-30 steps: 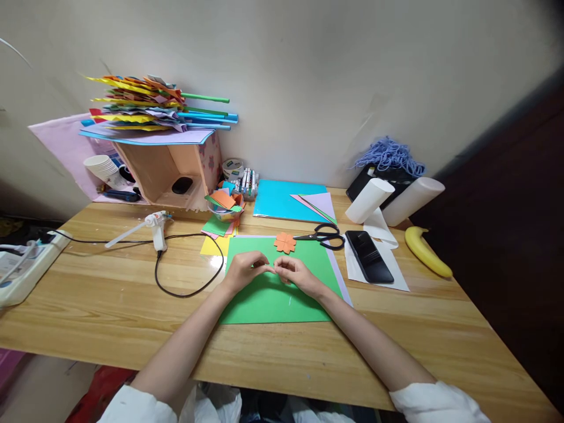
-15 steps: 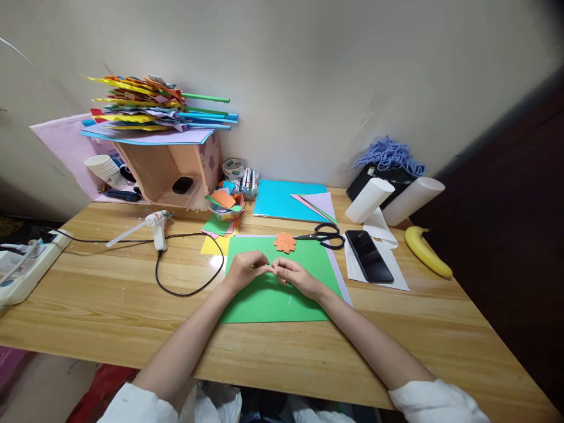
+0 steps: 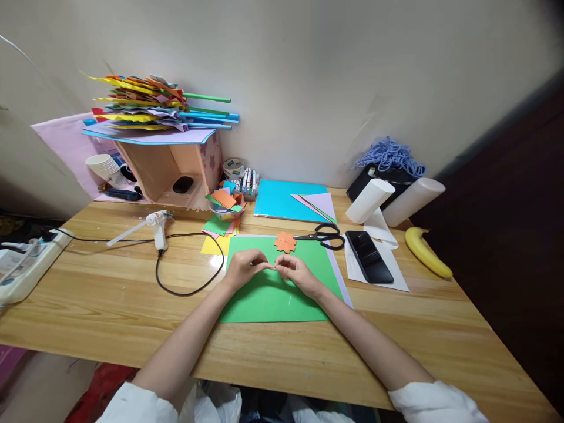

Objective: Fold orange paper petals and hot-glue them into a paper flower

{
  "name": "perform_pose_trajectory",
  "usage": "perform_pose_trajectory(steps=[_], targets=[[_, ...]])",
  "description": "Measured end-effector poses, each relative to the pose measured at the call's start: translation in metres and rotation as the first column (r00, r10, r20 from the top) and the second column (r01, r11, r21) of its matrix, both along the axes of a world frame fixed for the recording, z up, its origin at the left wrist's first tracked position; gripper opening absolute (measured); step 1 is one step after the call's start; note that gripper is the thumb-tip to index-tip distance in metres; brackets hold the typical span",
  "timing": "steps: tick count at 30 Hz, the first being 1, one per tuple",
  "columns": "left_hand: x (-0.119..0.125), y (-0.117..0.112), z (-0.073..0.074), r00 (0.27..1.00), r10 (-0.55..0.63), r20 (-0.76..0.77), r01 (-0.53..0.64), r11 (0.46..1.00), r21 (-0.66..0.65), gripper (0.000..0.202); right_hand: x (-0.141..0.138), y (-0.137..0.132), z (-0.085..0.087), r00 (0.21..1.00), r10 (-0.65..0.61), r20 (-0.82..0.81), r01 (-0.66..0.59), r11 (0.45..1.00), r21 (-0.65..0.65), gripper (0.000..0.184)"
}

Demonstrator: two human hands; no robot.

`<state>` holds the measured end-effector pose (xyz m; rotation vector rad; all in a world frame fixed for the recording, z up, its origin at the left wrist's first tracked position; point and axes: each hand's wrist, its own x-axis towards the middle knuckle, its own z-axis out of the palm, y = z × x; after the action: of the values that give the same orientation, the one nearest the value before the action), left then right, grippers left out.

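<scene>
My left hand [image 3: 244, 268] and my right hand [image 3: 296, 272] meet fingertip to fingertip over a green paper sheet [image 3: 273, 296] on the wooden desk [image 3: 110, 294]. Both hands are curled in a pinch around something small and green that I cannot make out. Just beyond my fingers an orange paper flower [image 3: 285, 241] lies on the green sheet's far edge. Black scissors [image 3: 324, 236] lie right of the flower.
A glue gun [image 3: 154, 226] with its black cord [image 3: 189, 288] stands at left. A black phone [image 3: 369, 256] on white paper, two white rolls [image 3: 369, 200], a banana [image 3: 426, 252], a blue sheet [image 3: 282, 200], paper scraps [image 3: 222, 208] and a box under stacked coloured paper [image 3: 145, 106] line the back.
Both hands have shifted very slightly away from me while staying pinched together. Nothing else on the desk has moved.
</scene>
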<state>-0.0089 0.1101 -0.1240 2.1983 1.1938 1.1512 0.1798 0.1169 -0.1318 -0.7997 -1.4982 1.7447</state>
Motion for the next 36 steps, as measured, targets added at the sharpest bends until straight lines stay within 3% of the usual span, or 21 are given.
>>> perform_pose_trajectory(steps=[8, 14, 22, 31, 36], targets=[[0.0011, -0.0009, -0.0027, 1.0, 0.006, -0.001, -0.006, 1.0, -0.025, 0.03, -0.0009, -0.0036, 0.0081, 0.999, -0.011, 0.033, 0.008, 0.997, 0.075, 0.03], [0.0026, -0.0018, -0.0063, 1.0, 0.011, -0.012, -0.011, 0.999, -0.036, 0.029, 0.0, -0.0043, 0.0052, 0.999, 0.013, 0.046, -0.019, 0.994, 0.112, 0.027], [0.0026, -0.0015, -0.0027, 1.0, 0.026, -0.006, -0.026, 1.0, -0.013, 0.031, -0.0016, -0.0032, 0.0042, 0.995, -0.1, 0.021, 0.098, 0.992, 0.084, 0.028], [0.0023, -0.0013, -0.0038, 0.997, 0.01, -0.073, -0.008, 1.0, 0.024, 0.035, -0.0001, -0.0013, 0.0003, 0.997, -0.074, 0.013, 0.072, 0.992, 0.101, 0.025], [0.0014, -0.0002, -0.0069, 0.994, -0.01, -0.11, 0.015, 0.999, 0.044, 0.035, 0.0027, 0.0, 0.0003, 1.0, -0.001, 0.022, -0.001, 0.995, 0.1, 0.022]])
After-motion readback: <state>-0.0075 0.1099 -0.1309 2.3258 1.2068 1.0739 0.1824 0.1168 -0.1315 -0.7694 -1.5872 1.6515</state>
